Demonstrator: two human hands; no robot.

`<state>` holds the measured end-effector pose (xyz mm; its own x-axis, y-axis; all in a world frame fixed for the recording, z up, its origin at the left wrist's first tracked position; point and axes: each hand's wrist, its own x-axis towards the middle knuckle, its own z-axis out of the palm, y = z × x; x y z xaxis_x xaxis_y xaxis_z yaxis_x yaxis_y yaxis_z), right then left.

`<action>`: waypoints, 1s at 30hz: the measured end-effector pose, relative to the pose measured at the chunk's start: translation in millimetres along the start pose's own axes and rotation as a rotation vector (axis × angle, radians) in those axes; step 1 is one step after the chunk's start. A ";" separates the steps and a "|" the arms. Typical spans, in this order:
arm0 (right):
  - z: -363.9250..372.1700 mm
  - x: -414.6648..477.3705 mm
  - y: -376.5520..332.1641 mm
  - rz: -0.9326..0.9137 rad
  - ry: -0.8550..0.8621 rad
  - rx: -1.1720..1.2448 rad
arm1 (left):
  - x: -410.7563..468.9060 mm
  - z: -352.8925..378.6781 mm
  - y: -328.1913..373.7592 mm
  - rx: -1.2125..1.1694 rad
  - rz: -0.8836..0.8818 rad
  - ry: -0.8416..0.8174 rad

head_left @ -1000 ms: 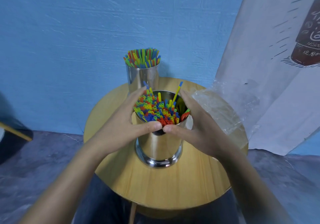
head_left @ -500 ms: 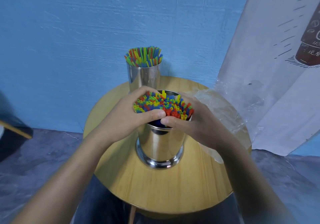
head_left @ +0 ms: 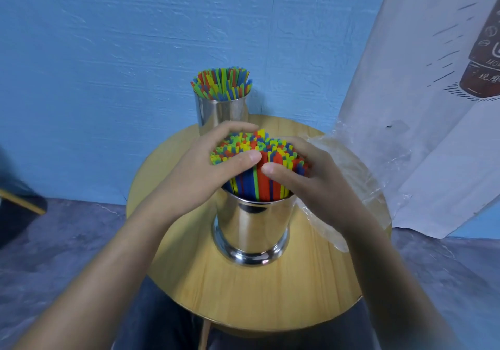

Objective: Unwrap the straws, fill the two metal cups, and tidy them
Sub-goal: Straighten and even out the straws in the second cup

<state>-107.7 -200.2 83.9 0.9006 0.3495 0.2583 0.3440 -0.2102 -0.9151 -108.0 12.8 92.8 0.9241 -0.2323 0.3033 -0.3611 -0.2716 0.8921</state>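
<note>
A near metal cup point(head_left: 253, 228) stands at the middle of the round wooden table point(head_left: 257, 293). A bundle of coloured straws point(head_left: 257, 165) sticks up out of it, lifted partly above the rim. My left hand point(head_left: 205, 171) curls round the bundle from the left, thumb across its front. My right hand point(head_left: 305, 179) curls round it from the right, thumb pressed on the red straws. A far metal cup point(head_left: 220, 111) at the table's back edge holds a second, level bundle of straws point(head_left: 221, 83).
Crumpled clear plastic wrapping point(head_left: 349, 176) lies on the table's right side, behind my right wrist. A white printed cloth point(head_left: 422, 111) hangs at the right. A blue wall stands close behind the table. A dark object point(head_left: 19, 209) sits on the floor at left.
Both hands have closed in round the straws and drawn the bundle upward, so more of its length shows above the near cup's rim. The stray tall straws are level with the rest.
</note>
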 end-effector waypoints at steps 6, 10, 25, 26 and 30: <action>-6.6 -4.1 2.6 -0.032 0.036 -0.028 | -0.4 -7.8 -5.7 -0.014 0.001 -0.009; -9.9 -10.0 8.7 -0.052 0.091 -0.107 | -9.7 -9.1 -13.3 -0.129 0.005 -0.014; -16.8 -8.1 21.1 -0.053 0.325 -0.250 | -14.0 -7.8 -10.8 -0.096 0.015 -0.143; -18.0 -8.5 21.0 -0.051 0.328 -0.256 | -14.4 -6.9 -10.3 -0.089 -0.001 -0.144; -19.4 -7.8 19.9 -0.038 0.282 -0.242 | -12.9 -0.4 -9.4 -0.097 -0.048 -0.010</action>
<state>-102.7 -224.8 69.7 0.9120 0.1031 0.3970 0.4014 -0.4234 -0.8122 -116.5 18.8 80.7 0.9385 -0.2307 0.2568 -0.3025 -0.1908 0.9339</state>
